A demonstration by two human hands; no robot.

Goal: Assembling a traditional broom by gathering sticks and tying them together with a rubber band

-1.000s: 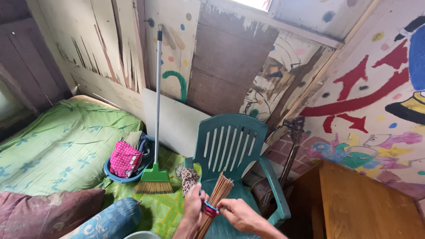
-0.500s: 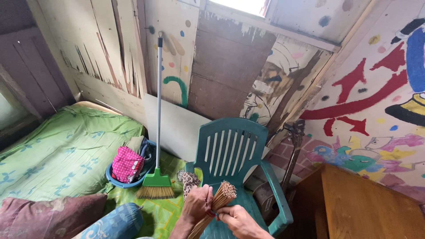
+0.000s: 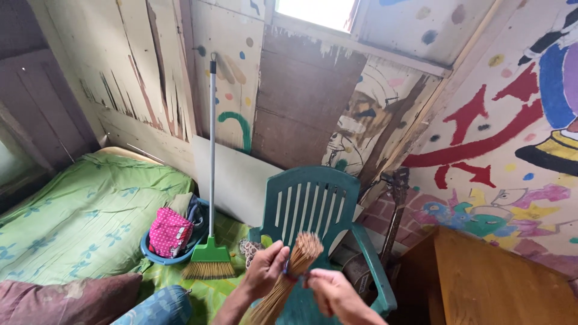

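Left hand and right hand both clamped on stick bundle, held before green chair

We see a smooth, glossy green plastic chair and a bundle of thin, dry, matt sticks. The walls show rough, peeling painted wood; the bed has soft matt cloth.
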